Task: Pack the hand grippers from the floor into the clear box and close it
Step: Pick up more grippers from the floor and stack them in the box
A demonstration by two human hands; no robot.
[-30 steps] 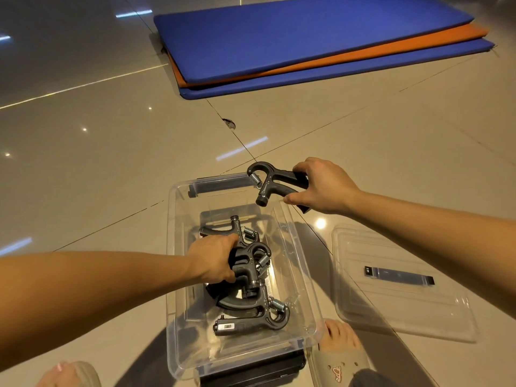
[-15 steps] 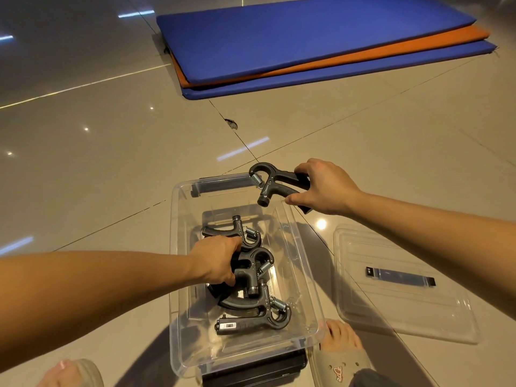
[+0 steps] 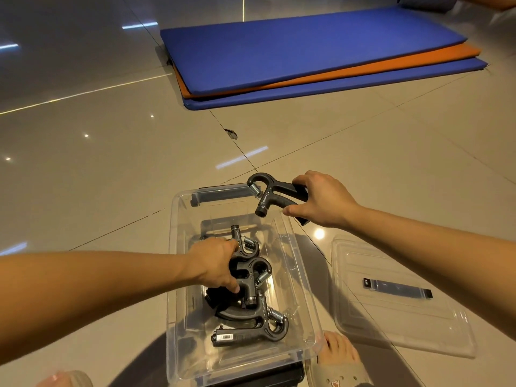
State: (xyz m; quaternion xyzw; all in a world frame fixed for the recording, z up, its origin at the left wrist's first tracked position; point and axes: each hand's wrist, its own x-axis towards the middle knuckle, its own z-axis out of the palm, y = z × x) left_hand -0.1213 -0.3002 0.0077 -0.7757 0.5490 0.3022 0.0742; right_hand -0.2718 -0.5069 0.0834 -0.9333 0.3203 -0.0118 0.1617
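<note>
A glossy tiled floor (image 3: 83, 169) fills the view. Far off lie stacked mats (image 3: 307, 51) — blue over orange over blue — well apart from everything else. Nearer, the clear box (image 3: 178, 275) stands open on the floor, a dark latch at its far rim. Its lid (image 3: 405, 325) lies flat just right of it, with a dark latch strip on top. A sandalled foot (image 3: 340, 361) sits between box and lid at the near corner; another foot shows at the lower left edge.

Inside the box lie three grippers (image 3: 268, 328), overlapping, springs to the right. The left hand (image 3: 215, 263) reaches in over the left wall, fingers curled down onto the middle one, hiding part of the pile. The right hand (image 3: 321, 199) holds a fourth gripper (image 3: 268, 194) by its handles — fingers wrapped round them — above the box's far right corner, loop and spring pointing left.
</note>
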